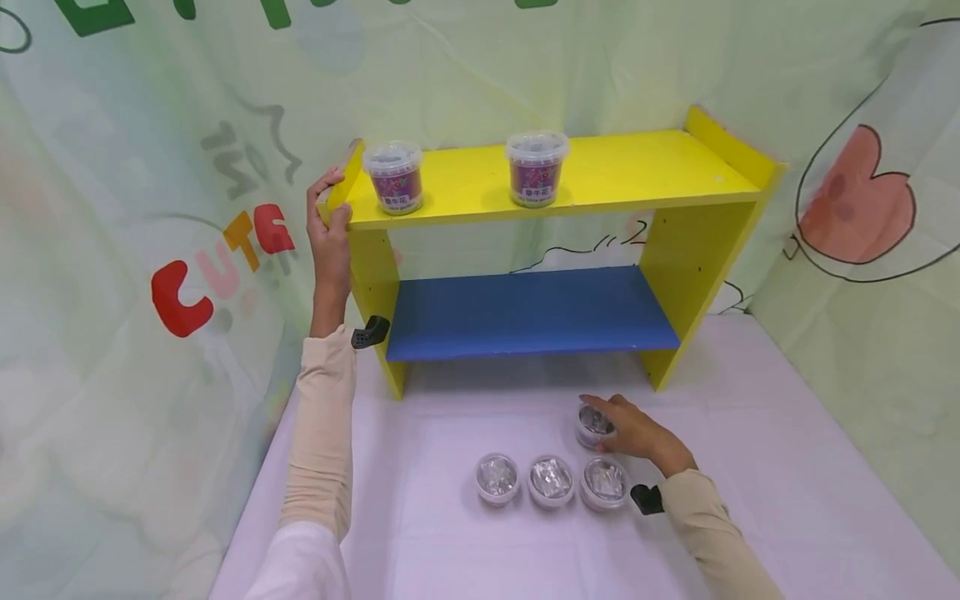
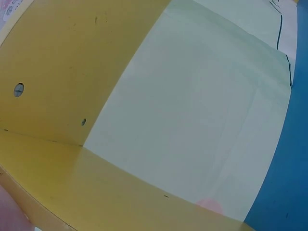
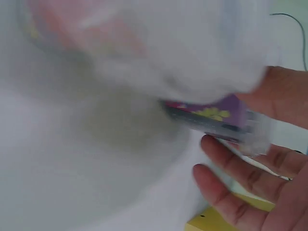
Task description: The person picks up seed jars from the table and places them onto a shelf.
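My left hand (image 1: 330, 237) grips the upper left end of a yellow shelf unit (image 1: 622, 171), thumb at the front edge. At the lower right, my right hand (image 1: 641, 433) holds a small clear lidded plastic cup (image 1: 596, 422) just above or on the table; which one I cannot tell. The right wrist view shows the cup's purple label (image 3: 226, 110) between thumb and fingers (image 3: 240, 168), partly behind a blurred, closer cup. Three similar cups stand in a row nearer me: left (image 1: 497, 478), middle (image 1: 551, 481) and right (image 1: 604, 482), the last close to the held one.
On the yellow top board stand two purple-labelled cups, one at the left (image 1: 396, 179), one mid-board (image 1: 536, 171). A blue lower shelf (image 1: 525, 312) spans the unit. White cloth covers the table (image 1: 435, 550); printed curtains (image 1: 480, 75) hang behind and at both sides.
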Available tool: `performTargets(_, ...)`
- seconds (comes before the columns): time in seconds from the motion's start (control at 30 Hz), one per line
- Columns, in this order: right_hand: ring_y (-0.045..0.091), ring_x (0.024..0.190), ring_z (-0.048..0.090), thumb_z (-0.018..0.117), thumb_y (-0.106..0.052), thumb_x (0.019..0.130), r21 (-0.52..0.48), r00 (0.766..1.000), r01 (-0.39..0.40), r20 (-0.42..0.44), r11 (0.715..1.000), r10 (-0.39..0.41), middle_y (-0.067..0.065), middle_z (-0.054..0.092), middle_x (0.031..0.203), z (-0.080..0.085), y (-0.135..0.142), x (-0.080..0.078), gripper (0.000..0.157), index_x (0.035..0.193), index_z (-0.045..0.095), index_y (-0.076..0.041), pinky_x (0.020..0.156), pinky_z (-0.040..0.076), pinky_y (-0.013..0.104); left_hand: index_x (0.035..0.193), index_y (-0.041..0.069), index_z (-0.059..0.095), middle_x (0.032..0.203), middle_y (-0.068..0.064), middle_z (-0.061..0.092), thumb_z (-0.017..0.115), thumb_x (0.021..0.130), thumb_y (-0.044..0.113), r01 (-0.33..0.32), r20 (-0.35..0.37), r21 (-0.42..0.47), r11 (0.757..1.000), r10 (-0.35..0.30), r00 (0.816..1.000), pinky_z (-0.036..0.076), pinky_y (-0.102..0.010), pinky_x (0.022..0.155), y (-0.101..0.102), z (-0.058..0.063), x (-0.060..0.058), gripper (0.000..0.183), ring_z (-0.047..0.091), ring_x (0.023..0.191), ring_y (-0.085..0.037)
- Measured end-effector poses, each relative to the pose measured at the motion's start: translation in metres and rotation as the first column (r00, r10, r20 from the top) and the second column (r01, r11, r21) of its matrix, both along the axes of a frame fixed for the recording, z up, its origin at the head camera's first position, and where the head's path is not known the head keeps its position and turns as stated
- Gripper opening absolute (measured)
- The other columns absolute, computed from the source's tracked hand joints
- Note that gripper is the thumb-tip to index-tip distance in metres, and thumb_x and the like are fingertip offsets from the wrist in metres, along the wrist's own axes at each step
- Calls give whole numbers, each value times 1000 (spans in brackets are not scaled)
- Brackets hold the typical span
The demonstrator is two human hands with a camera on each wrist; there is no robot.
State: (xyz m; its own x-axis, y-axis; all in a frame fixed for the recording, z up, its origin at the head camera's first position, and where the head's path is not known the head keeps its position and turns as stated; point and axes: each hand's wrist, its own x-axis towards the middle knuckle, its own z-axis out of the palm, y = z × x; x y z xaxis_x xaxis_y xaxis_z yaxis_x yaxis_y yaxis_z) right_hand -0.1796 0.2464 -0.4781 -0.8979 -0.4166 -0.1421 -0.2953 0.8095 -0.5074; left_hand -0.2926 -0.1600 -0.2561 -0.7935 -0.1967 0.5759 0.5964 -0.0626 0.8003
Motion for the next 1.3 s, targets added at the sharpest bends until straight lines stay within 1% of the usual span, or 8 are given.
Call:
performTargets(0.27, 27, 91, 52, 81, -11, 74, -67, 998, -15, -56, 998, 11, 20, 56, 101, -1, 4, -6, 72, 137, 47, 1, 82, 51, 48, 124, 9, 50, 156, -10, 32, 39, 93, 4, -5, 12, -9, 1000, 5, 1000, 48, -18, 98, -1, 1, -1, 34, 35, 140, -9)
performTargets(0.57, 42, 109, 54, 75, -19, 80, -235, 991, -14, -135, 972, -18, 28, 59, 122, 12, 11, -10, 69, 136, 46, 7, 92, 47, 62, 125, 15, 50, 156, -3, 33, 40, 94, 4, 7, 8, 8, 1000, -7, 1000, 48, -20, 100, -10, -13, -24, 35, 36, 139, -7)
performTargets(0.7, 41, 115, 52, 73, -29, 83, -326, 995, 65, -44, 943, -85, 25, 55, 127, 22, 10, -9, 69, 140, 46, 0, 94, 46, 63, 125, 15, 51, 155, -2, 35, 40, 93, 4, -4, 6, 6, 1000, 4, 1000, 48, -20, 100, -10, -14, -25, 35, 36, 139, -7)
performTargets(0.8, 41, 121, 45, 70, -35, 85, -379, 989, 148, 54, 913, -137, 24, 47, 134, 29, 9, -5, 69, 143, 43, -8, 95, 45, 64, 124, 14, 51, 154, -4, 35, 40, 93, 4, -3, 8, 5, 1000, 3, 1000, 49, -19, 97, -8, -11, -19, 34, 37, 139, -8)
performTargets(0.9, 42, 122, 44, 67, -33, 88, -459, 983, 180, 108, 870, -147, 24, 43, 138, 35, 10, -3, 64, 143, 42, -10, 95, 47, 61, 123, 13, 52, 155, -6, 35, 41, 93, 5, -4, 10, 2, 1000, 4, 1000, 49, -17, 95, -4, -5, -9, 33, 37, 139, -10)
performTargets(1.03, 34, 112, 53, 59, -23, 94, -593, 984, 171, 147, 787, -103, 20, 45, 134, 38, 11, -3, 55, 144, 41, -10, 85, 56, 45, 122, 12, 52, 155, -8, 35, 41, 92, 5, -19, 17, -4, 1000, 19, 1000, 49, -17, 94, -1, 0, 0, 33, 37, 139, -11)
performTargets(1.13, 23, 105, 59, 53, -17, 98, -692, 984, 146, 172, 707, -34, 11, 47, 129, 40, 12, -4, 49, 144, 40, -11, 79, 57, 34, 122, 11, 52, 155, -9, 35, 41, 92, 5, -26, 19, -8, 1000, 26, 999, 48, -18, 97, 0, 1, 1, 33, 37, 139, -10)
performTargets(1.3, 13, 110, 57, 46, -14, 100, -844, 974, 95, 187, 528, 124, -1, 45, 131, 43, 11, -4, 47, 146, 38, -18, 88, 55, 28, 122, 12, 53, 155, -10, 34, 41, 92, 5, -28, 16, -16, 999, 28, 999, 45, -20, 102, 0, 1, 1, 33, 35, 140, -10)
